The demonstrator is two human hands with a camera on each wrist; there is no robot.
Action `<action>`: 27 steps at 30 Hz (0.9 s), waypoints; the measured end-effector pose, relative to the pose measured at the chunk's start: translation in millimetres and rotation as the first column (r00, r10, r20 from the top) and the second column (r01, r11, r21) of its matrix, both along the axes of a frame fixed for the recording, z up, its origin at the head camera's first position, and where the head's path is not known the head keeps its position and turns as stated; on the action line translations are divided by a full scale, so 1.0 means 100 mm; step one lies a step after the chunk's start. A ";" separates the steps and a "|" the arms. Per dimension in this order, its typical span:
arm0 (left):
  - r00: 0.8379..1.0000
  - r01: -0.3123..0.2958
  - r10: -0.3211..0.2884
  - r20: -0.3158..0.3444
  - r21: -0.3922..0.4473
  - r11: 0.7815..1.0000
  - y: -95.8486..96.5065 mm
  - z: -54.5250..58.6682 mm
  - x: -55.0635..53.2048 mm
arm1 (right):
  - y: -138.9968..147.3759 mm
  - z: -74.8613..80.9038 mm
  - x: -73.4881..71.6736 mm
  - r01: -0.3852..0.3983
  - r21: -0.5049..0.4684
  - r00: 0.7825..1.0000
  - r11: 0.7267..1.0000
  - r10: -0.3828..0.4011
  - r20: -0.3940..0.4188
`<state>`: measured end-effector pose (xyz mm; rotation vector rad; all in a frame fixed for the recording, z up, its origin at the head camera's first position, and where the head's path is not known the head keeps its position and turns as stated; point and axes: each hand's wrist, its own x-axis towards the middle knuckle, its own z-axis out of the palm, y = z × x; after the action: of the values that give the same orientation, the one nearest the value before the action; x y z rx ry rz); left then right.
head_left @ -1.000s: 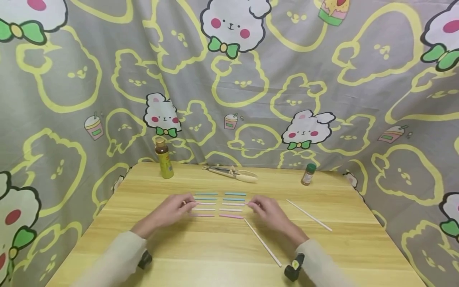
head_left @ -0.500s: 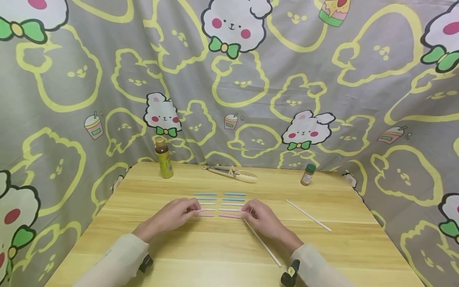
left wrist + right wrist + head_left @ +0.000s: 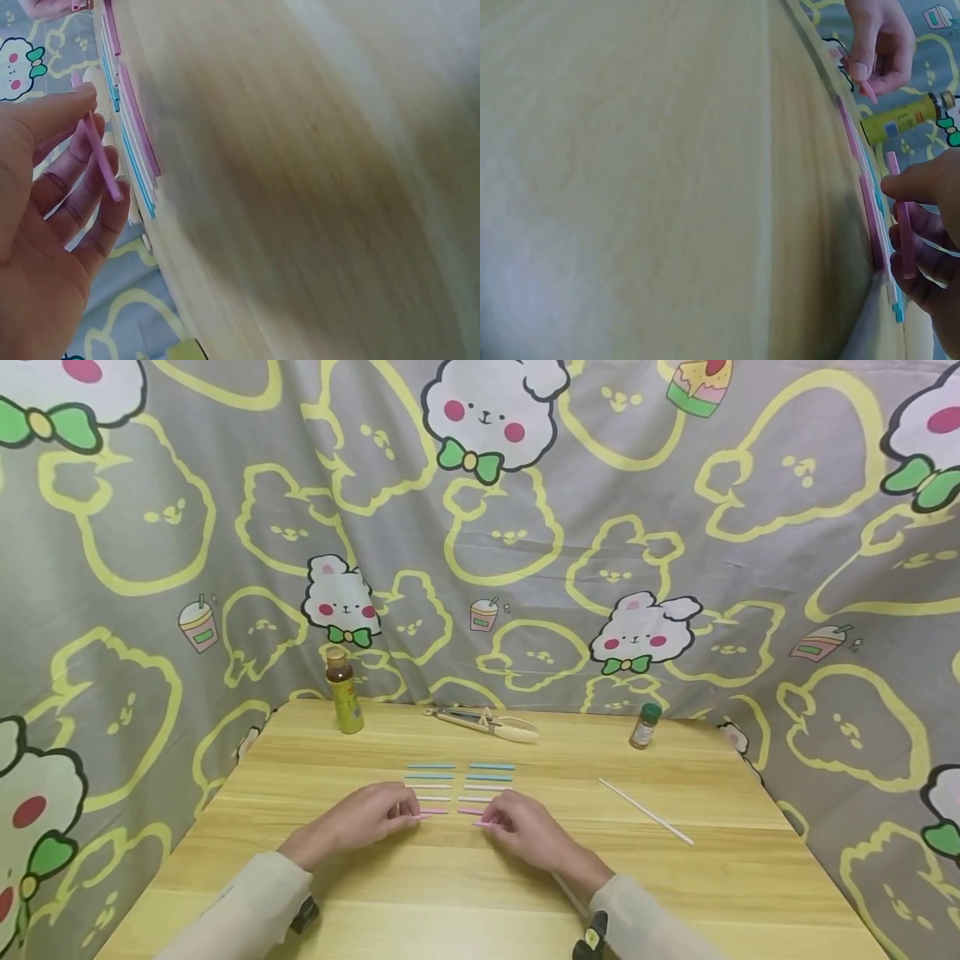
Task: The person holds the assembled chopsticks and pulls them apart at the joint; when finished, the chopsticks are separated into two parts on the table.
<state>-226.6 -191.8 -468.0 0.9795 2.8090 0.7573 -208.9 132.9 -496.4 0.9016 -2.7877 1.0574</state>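
Note:
In the head view my left hand (image 3: 372, 810) pinches a short thin pink stick (image 3: 103, 157) between thumb and fingers, just in front of the left column of sticks. My right hand (image 3: 527, 828) likewise holds a second pink stick (image 3: 904, 232), in front of the right column. Both columns run from blue sticks (image 3: 491, 767) at the back through white sticks (image 3: 433, 798) to a pink stick (image 3: 435, 812) in front. The right hand covers part of the right column's pink stick (image 3: 469, 812). Both held sticks look tilted in the wrist views, above the table.
A longer white stick (image 3: 647, 812) lies at the right; another white stick (image 3: 568, 893) is mostly hidden under the right forearm. Along the back stand a yellow-green bottle (image 3: 347, 702), tongs (image 3: 487, 723) and a green-capped jar (image 3: 645, 727). A patterned curtain (image 3: 510, 652) hangs behind the table (image 3: 420, 902).
Both hands, each with its pink stick, have come nearer along the columns, from beside the white rows to in front of the pink row. The right hand has also moved left.

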 end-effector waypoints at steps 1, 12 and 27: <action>1.000 0.005 -0.005 -0.004 -0.007 1.000 0.00 -0.01 0.00 | -0.02 0.00 0.00 0.001 0.008 1.000 1.000 -0.001 0.007; 0.997 0.052 -0.058 -0.057 -0.101 0.994 0.08 -0.06 -0.01 | -0.21 -0.07 0.00 0.025 0.094 0.997 0.995 -0.018 -0.071; 0.987 0.059 -0.084 -0.134 -0.183 0.981 0.24 -0.10 -0.06 | -0.31 -0.13 -0.03 0.105 0.148 0.977 0.983 -0.074 -0.198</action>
<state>-232.8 -168.0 -477.6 1.1365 2.8781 0.4342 -212.3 101.6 -509.6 0.8324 -2.7493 0.7040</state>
